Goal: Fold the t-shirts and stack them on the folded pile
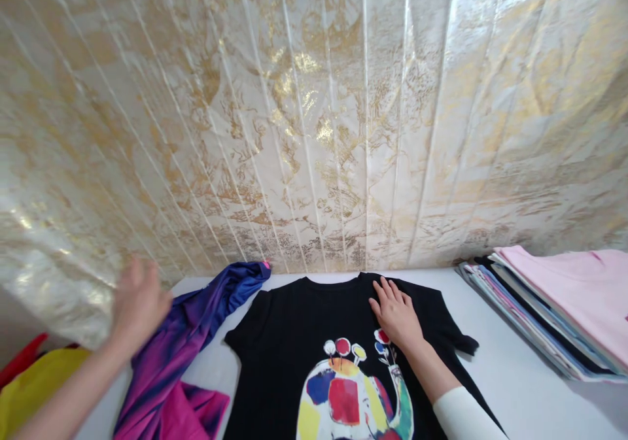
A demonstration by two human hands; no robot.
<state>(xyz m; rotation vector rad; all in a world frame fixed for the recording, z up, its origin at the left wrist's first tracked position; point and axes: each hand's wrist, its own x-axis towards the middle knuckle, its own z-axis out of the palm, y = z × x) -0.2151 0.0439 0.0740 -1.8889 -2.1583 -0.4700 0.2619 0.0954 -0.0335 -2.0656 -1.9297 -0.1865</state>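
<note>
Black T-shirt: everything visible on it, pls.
The black T-shirt is short-sleeved, matte, soft-looking fabric with a round neckline. It lies spread out on the white table, neckline away from the wearer, mostly smooth, the right sleeve's end crumpled. A multicolored elephant-like print covers the front. The right hand rests on it below the right shoulder. The hem is out of frame.

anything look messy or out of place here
The purple and blue garment left of the black T-shirt lies bunched, odd beside that flat-spread shirt and the folded stack at right.
</note>
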